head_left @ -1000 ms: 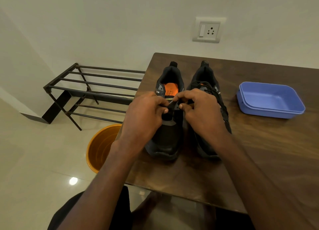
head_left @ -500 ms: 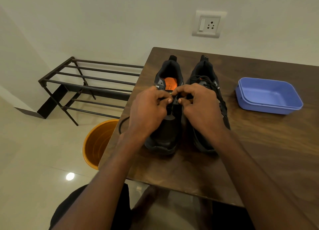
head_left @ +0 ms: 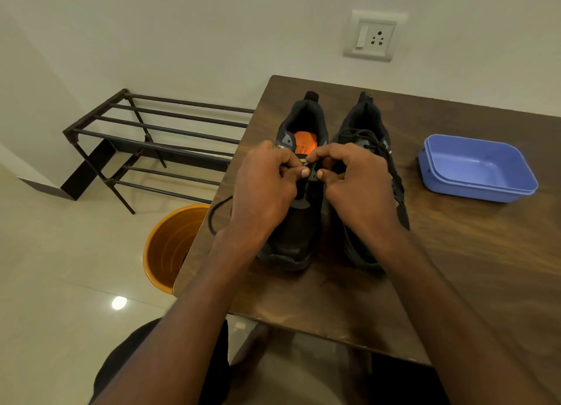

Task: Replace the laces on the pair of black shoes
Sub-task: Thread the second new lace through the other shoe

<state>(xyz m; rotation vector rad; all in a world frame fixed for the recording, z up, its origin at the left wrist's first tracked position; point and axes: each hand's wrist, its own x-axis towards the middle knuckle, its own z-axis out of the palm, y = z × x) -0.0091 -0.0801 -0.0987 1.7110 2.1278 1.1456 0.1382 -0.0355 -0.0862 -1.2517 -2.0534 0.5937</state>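
Centrally, two black shoes stand side by side on the brown wooden table [head_left: 455, 268], toes toward the person; the left shoe [head_left: 299, 222] shows an orange insole [head_left: 305, 145] in its opening, with pale printing on it too small to read, and a small white mark at the collar that is likewise illegible; the right shoe [head_left: 372, 137] has a black lace threaded across its upper part. Containers: a blue plastic tub [head_left: 476, 169] sits well to the right of the shoes, appears to be two tubs nested, and holds nothing visible; an orange bucket [head_left: 170, 246] stands on the floor beside the table's left edge, its visible inside bare. Both hands are over the left shoe's tongue; the left hand [head_left: 264, 189] and right hand [head_left: 355, 183] have fingers curled, thumb and forefinger of each pinching a black lace [head_left: 217, 213] at the eyelets; a loop of it hangs past the left wrist, over the table edge. A metal shoe rack [head_left: 158, 137] stands on the floor to the left; a wall socket [head_left: 373, 37] is above the table. Compared with half a second ago, the hands keep the same pinch; the hanging loop shows more fully.
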